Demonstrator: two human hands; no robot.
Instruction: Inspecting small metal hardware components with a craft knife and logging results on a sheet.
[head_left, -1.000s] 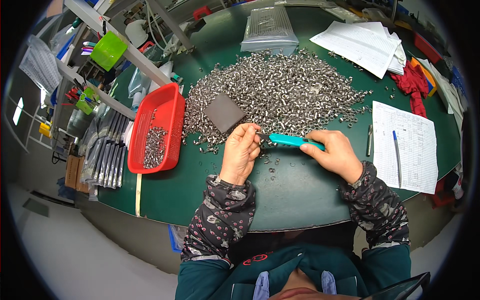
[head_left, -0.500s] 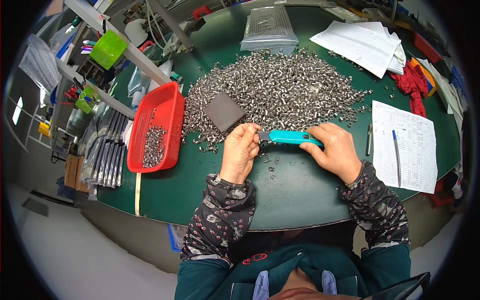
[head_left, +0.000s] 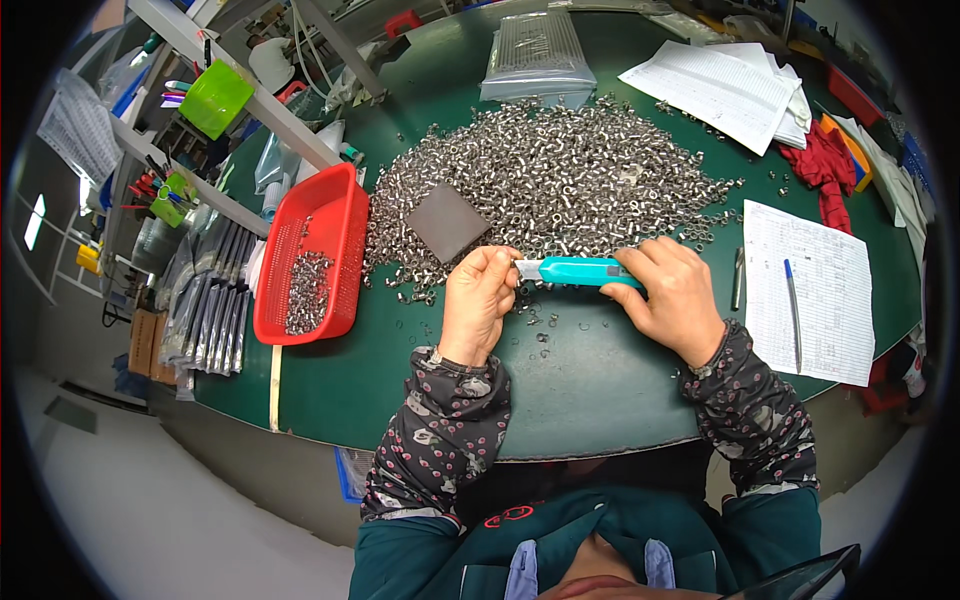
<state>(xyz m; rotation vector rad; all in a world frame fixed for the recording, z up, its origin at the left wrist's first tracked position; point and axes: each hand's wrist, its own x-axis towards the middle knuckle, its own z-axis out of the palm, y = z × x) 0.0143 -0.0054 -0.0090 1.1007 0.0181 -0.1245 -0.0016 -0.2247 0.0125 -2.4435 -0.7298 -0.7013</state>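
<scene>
My right hand is closed round the back half of a teal utility knife. The knife lies nearly level, its blade pointing left at the fingertips of my left hand. Those fingers are pinched on a small metal ring, mostly hidden by thumb and finger, and the blade tip meets it. Just beyond both hands spreads a large heap of small shiny metal rings. A dark grey square block rests on the heap's left side. A few loose rings and thin shavings lie below the knife.
At left on the green table stands a red perforated basket with some rings in it. Right of my right hand are a printed sheet with a pen and a dark metal rod. Bagged tubes lie at the back.
The knife has turned slightly in my right hand, and its blade now catches the light. My left hand has hardly moved.
</scene>
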